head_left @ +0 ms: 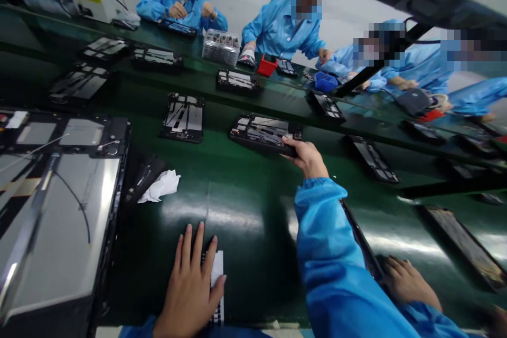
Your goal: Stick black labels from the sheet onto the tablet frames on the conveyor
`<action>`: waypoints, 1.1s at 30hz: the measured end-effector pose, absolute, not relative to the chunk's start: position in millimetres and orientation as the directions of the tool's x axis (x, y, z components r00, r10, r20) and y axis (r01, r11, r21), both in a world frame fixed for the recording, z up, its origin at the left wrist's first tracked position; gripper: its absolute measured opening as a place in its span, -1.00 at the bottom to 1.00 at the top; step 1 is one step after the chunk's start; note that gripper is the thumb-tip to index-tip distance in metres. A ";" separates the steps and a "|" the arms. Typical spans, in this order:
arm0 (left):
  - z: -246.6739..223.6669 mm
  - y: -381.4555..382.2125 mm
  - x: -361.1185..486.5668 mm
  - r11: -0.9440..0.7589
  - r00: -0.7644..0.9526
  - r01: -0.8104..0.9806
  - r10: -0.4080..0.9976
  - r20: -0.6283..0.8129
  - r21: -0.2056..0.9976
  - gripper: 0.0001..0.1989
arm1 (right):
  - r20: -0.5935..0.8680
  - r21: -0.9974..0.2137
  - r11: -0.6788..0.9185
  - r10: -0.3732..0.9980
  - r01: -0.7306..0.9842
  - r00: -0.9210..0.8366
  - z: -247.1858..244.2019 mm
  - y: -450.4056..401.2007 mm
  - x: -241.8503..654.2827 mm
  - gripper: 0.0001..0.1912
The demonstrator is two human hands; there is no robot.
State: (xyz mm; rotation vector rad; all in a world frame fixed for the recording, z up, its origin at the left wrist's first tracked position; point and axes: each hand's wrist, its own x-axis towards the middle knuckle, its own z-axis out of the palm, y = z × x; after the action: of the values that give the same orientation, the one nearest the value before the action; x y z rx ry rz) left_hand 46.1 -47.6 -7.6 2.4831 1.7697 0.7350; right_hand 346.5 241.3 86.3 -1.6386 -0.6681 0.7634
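My right hand (pixel 309 158) reaches forward across the bench and grips the near right corner of an opened tablet (pixel 261 129), with the thumb on top. Silver battery plates and dark flex cables show inside its black frame. My left hand (pixel 193 280) lies flat, fingers spread, on the green bench top. Partly under its thumb side is a narrow white sheet with dark marks (pixel 218 269), like a label sheet. Left of the tablet sits another opened tablet (pixel 184 116).
A large opened tablet (pixel 71 211) fills the left foreground. Beside it are crumpled white paper (pixel 161 186) and a dark flat part (pixel 144 177). Several opened tablets line the green bench (pixel 245 185). A co-worker's hand (pixel 412 282) rests at right. People in blue sit opposite, near a red bin (pixel 267 65).
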 end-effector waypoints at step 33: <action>14.9 -67.8 -2.7 -0.598 0.598 0.692 0.789 0.142 0.405 -0.62 | 0.100 -0.698 0.386 0.887 0.603 -0.451 19.4 -75.1 224.6 -0.78</action>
State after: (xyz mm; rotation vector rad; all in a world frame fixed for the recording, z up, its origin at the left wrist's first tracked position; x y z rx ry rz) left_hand -2.7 -67.8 14.9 2.5210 1.2043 0.4443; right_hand 224.6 -75.1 19.4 -1.2794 -2.1866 0.8179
